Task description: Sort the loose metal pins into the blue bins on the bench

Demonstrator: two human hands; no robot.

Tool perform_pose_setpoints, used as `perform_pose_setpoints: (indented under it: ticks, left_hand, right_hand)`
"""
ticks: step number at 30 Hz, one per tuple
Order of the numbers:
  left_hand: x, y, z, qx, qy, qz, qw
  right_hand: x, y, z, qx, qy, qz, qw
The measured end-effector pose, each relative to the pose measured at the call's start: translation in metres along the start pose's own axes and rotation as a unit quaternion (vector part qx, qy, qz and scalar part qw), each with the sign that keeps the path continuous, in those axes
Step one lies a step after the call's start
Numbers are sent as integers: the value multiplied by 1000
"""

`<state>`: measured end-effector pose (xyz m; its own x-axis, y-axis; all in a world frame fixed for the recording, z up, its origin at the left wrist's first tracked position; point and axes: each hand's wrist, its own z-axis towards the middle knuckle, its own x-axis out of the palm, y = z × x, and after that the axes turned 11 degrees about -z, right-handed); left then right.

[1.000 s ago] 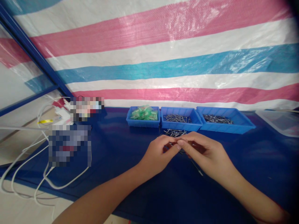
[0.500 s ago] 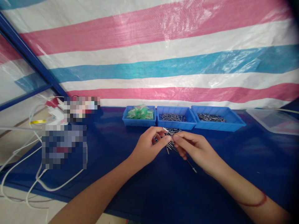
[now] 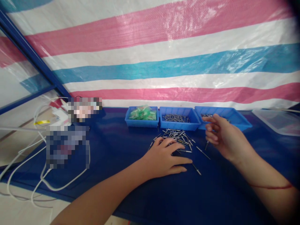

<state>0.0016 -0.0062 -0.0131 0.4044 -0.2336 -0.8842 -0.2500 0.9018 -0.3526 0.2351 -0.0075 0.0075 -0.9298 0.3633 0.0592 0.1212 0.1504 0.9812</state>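
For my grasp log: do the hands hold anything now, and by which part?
The left hand lies flat on the loose metal pins, gripping none. The right hand is raised with curled fingers; whether it pinches a pin cannot be told.

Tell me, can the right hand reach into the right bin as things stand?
Probably yes. The right hand is raised just in front of the right bin, its fingertips over the near rim. The bin is open on top, and nothing stands between them.
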Motion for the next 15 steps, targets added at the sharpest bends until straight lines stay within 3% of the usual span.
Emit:
perform_pose_setpoints:
  ticks: [7,15]
  left_hand:
    - [5,0,2,26,16,-8,1000]
    - [-1,-13,1,53,13,11,998]
  right_hand:
    - [21,3,-22,-6,47,-26,999]
    - [26,1,-27,-32,68,-68,995]
